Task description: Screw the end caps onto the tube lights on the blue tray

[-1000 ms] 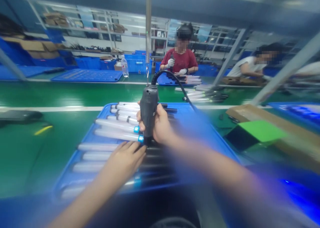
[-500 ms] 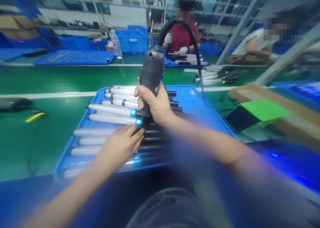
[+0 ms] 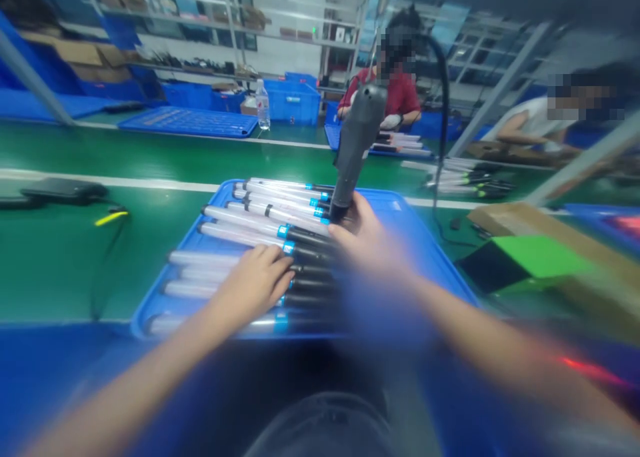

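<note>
Rests the left hand [image 3: 260, 277] palm down across black-handled translucent tubes [image 3: 235, 235], fingers a little apart near the blue labels; gripping or merely lying there, cannot tell. Has the right hand [image 3: 367, 237] low at the nose of a dark grey electric screwdriver [image 3: 357, 143], tilted with the top leaning right; cannot tell how far closed. Laid side by side in a blue tray [image 3: 393, 205], with white ends near the left rim and black handles toward the middle. Leaves a strip of tray floor between handles and right rim, best seen at the far right corner, crossed lower down by the right forearm. Shows green desk [image 3: 50, 270] between the left rim and a black case [image 3: 67, 190]. Bounded on the right by a green-topped box [image 3: 540, 263] and long cardboard [image 3: 615, 297], higher up by a looping black cable [image 3: 443, 97]. Loses the handles' right ends behind blur and the right hand. Cut off at the bottom, a round clear object [image 3: 320, 423], hard to identify.
</note>
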A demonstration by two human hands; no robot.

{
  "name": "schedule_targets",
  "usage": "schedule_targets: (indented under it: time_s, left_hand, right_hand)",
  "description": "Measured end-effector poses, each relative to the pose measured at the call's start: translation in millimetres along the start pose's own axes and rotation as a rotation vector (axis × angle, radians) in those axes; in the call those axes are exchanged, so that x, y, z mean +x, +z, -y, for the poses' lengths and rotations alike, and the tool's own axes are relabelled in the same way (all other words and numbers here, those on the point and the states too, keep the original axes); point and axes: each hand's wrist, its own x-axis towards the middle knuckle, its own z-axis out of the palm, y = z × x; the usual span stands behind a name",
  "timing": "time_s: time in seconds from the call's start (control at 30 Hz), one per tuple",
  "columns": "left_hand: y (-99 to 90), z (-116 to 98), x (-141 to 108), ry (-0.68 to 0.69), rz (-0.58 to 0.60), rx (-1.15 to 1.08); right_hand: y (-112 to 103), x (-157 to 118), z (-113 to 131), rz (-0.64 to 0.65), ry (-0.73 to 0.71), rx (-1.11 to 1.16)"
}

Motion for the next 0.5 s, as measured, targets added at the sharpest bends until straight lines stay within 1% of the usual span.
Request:
schedule_targets:
  time_s: [0.07,0.1,0.13,0.2,0.23,0.27,0.3,0.33,0.37,0.4,0.43,0.5]
  left_hand:
    - [0.3,-1.4,0.5,-0.011,0.011,0.0]
    - [0.8,-2.1,0.6,-0.019,0.018,-0.002]
    - [1.4,-2.8,0.8,-0.029,0.025,-0.003]
    - [2.8,-4.3,1.3,-0.044,0.039,0.004]
    - [3.3,-5.1,1.8,-0.05,0.047,0.008]
    - [3.3,-5.8,2.3,-0.054,0.058,0.009]
    - [3.0,-6.5,2.9,-0.058,0.069,0.003]
    - [2.2,-7.1,3.6,-0.068,0.08,-0.008]
    - [1.2,-7.5,4.3,-0.087,0.093,-0.023]
    - [0.0,-7.7,5.0,-0.115,0.105,-0.036]
    - [-1.3,-7.9,5.5,-0.152,0.115,-0.047]
    - [-3.4,-8.1,6.4,-0.235,0.114,-0.059]
  right_hand:
    - [-2.9,-16.0,-6.6,-0.017,0.029,-0.161]
    - [-3.9,-24.1,-6.5,-0.046,0.024,-0.253]
    - [-4.8,-31.7,-4.1,-0.093,0.001,-0.342]
    - [-5.5,-43.5,5.8,-0.171,-0.097,-0.5]
    - [-4.8,-46.8,11.9,-0.147,-0.158,-0.565]
    - [-3.2,-48.0,17.6,-0.061,-0.22,-0.618]
    - [-0.3,-46.9,22.4,0.083,-0.271,-0.659]
    - [3.7,-43.7,26.0,0.256,-0.305,-0.691]
    - [8.6,-38.9,28.3,0.424,-0.321,-0.719]
    - [14.0,-33.0,29.8,0.553,-0.323,-0.747]
    - [19.6,-26.9,30.7,0.64,-0.316,-0.782]
    - [29.7,-16.2,32.9,0.74,-0.299,-0.888]
